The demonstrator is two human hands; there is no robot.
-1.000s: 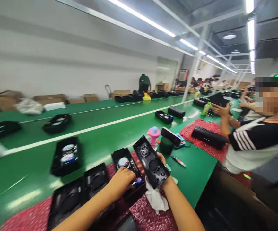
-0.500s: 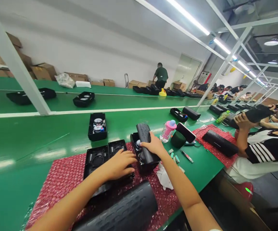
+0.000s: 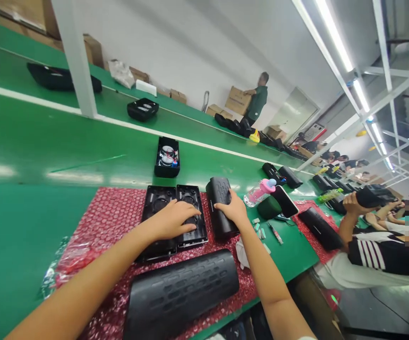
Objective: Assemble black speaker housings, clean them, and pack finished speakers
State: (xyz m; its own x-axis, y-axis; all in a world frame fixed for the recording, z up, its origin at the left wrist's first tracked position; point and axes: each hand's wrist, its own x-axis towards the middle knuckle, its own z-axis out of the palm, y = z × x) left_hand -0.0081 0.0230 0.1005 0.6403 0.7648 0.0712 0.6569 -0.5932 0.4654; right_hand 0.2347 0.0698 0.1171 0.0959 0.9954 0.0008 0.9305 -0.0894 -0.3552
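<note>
My right hand [image 3: 235, 209] is wrapped over a black speaker [image 3: 218, 189], its thumb on the front face and its fingers round the far side. The speaker's slotted cover sits on its housing. My left hand [image 3: 176, 219] hangs with fingers spread over two black open shells [image 3: 199, 232], which lie side by side with round recesses inside. Whether its fingertips touch the shells I cannot tell. A larger black slotted speaker case [image 3: 185, 288] lies nearest me. All of these rest on red bubble wrap [image 3: 110, 212].
Beyond the shells stands an open housing [image 3: 167, 158] with two drivers. To the right are a pink-topped bottle [image 3: 261, 191], a phone [image 3: 284, 200], a dark green round object [image 3: 269, 208] and a marker-like tube [image 3: 275, 233]. A co-worker [image 3: 374, 250] sits at the right, holding a black case.
The cover under my right hand has gone from tilted over the open housing to lying on it, hiding the drivers. My left hand stays over the shells. The camera view has turned and tilted.
</note>
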